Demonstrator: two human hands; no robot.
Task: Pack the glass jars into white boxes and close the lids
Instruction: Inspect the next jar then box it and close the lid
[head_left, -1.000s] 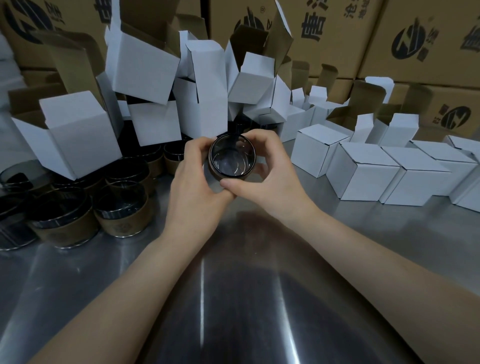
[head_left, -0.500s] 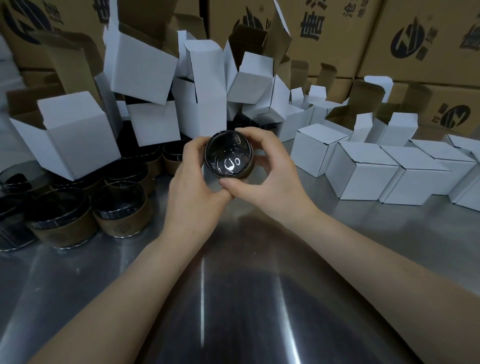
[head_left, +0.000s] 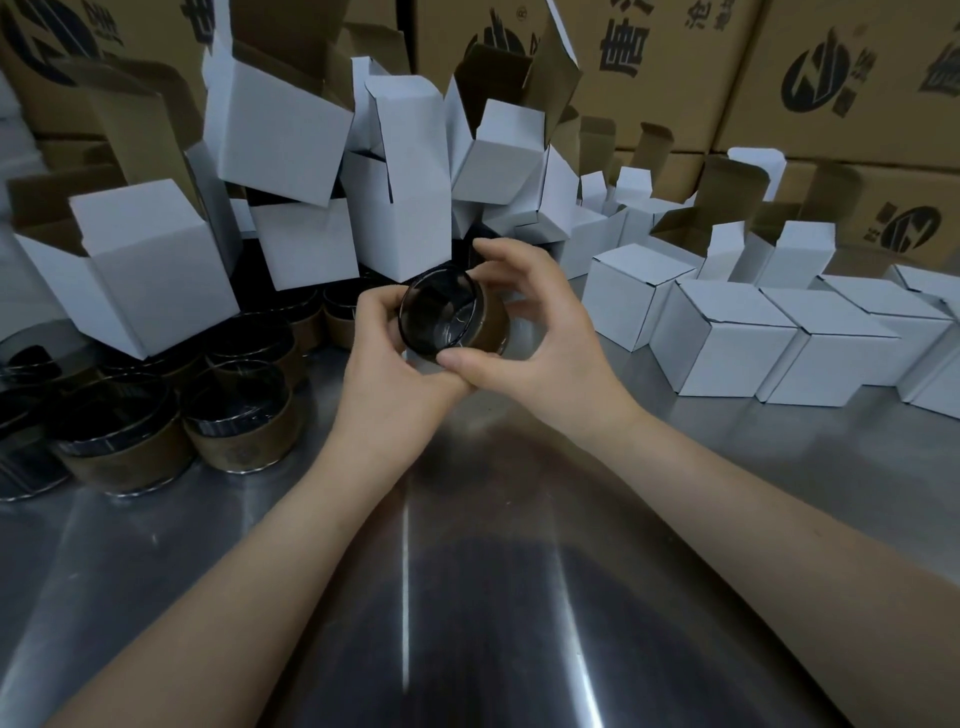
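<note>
A dark glass jar (head_left: 441, 317) with a brown band around its side is held above the metal table (head_left: 467, 571), tipped with its mouth facing me and to the left. My left hand (head_left: 389, 374) grips its left rim. My right hand (head_left: 540, 338) holds its right side and underside between thumb and fingers. Several more jars (head_left: 239, 415) with brown bands stand at the left. Open white boxes (head_left: 150, 260) are piled behind them, and closed white boxes (head_left: 727, 348) line up at the right.
Large brown cartons (head_left: 675, 73) with black print form a wall at the back. More open white boxes (head_left: 795, 254) stand behind the closed row. The steel table stretches bare toward me below my forearms.
The jar has turned in my hands: its mouth, which faced me squarely, now tilts left and its brown side shows. My right fingers have shifted round its far side.
</note>
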